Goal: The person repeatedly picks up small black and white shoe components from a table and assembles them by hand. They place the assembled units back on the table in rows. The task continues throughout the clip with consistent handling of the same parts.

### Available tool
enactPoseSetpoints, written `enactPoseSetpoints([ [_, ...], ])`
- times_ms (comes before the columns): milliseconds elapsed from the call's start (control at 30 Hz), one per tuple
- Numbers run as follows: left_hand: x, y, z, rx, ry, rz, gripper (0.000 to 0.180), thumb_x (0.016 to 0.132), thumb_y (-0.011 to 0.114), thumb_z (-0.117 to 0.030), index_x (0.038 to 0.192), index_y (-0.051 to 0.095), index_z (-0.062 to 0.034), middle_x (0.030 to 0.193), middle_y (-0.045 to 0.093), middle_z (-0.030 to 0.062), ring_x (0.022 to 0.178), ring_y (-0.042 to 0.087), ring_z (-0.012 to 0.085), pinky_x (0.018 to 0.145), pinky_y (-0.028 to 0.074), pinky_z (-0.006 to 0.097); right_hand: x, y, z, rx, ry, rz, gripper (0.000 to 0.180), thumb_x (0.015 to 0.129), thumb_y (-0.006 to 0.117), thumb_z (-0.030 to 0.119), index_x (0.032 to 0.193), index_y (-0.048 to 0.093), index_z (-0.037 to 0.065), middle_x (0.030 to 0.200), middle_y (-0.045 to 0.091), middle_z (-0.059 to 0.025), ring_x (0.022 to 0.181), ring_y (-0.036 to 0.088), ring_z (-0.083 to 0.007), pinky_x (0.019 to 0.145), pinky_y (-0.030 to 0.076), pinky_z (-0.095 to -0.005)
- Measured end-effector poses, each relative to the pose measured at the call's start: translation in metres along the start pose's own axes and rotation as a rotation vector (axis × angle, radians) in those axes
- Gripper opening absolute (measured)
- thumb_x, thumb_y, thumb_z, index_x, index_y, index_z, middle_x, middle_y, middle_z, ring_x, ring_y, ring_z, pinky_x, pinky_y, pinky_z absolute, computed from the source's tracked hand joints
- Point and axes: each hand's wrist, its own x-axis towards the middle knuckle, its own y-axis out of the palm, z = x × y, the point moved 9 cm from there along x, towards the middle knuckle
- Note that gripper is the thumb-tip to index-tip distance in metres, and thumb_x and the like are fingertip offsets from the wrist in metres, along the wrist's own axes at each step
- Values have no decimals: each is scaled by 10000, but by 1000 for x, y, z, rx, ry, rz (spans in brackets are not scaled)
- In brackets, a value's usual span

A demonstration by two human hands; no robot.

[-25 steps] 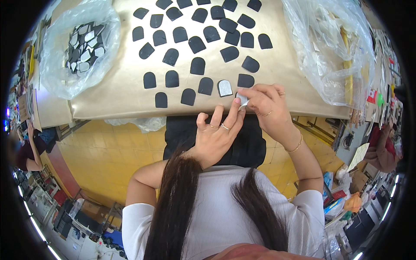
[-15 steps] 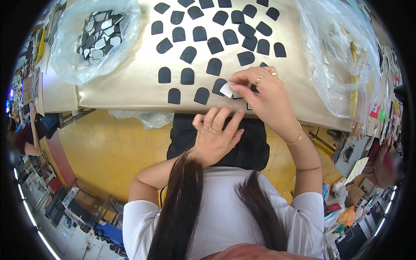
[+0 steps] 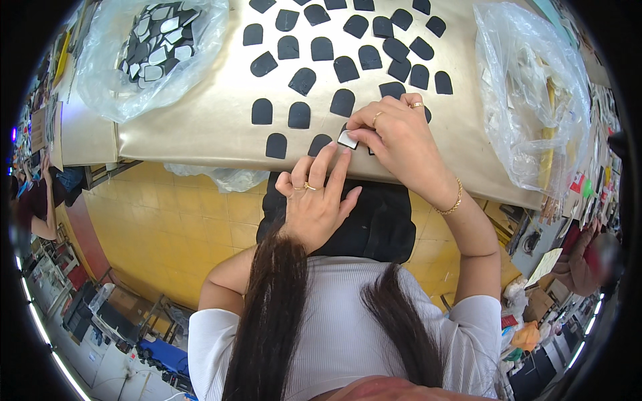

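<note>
We find the white piece [image 3: 347, 139] near the front edge of the table, just in front of the person and partly hidden by fingers. Its face is pale, smooth and matte, and a thin black edge shows along its lower side (we cannot tell whether that is its own backing or another piece beneath). The right hand [image 3: 401, 139] has thumb and forefinger pinched together on it, the other fingers curled above. The left hand [image 3: 313, 204] holds nothing that we can see; its fingers are apart, with the forefinger's tip just below the white piece, though we cannot tell if they touch.

Around them we see many black pieces [image 3: 299, 115], flat and matte, straight at one end and rounded at the other, most lying singly and a few overlapping. The table [image 3: 200, 144] under them has a beige, glossy covering. Farther left, a clear plastic bag [image 3: 100, 90] holds a heap of black and white pieces [image 3: 160, 45]; to the right lies another clear bag [image 3: 511, 137] with pale scraps.
</note>
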Motion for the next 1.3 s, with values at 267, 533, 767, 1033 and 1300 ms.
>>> enactPoseSetpoints([
  [267,1,2,-2,9,2,4,791,764,851,-321,1455,514,-135,1470,419,52,1243,372,266,1002,229,450,2,0,6,-70,-78,6,44,879,704,147,901,705,109,863,688,3,874,613,-179,908,327,-405],
  [533,8,4,-11,192,18,26,640,812,752,-314,1405,580,-147,1460,476,-14,1158,434,224,893,301,433,-3,-1,8,-239,-71,-92,105,839,729,169,936,687,164,894,592,4,907,561,-194,870,317,-433],
  [767,9,3,-14,275,13,16,659,801,772,-285,1414,576,-140,1459,504,5,1109,473,237,877,321,451,-3,-11,-5,-162,82,-225,141,809,777,202,900,673,177,912,562,9,889,531,-208,834,281,-430],
  [1033,8,3,-15,284,30,6,667,792,773,-281,1414,578,-139,1434,527,12,1089,489,241,876,322,431,-2,-9,-10,-202,98,-289,165,806,788,217,934,700,163,915,569,7,912,530,-201,856,294,-414],
  [1300,4,6,-13,194,-33,14,724,765,801,-294,1431,558,-148,1468,453,12,1138,450,237,915,312,429,-19,-2,12,-188,-110,-210,214,790,778,133,1000,742,152,991,636,4,933,572,-194,889,343,-396],
])
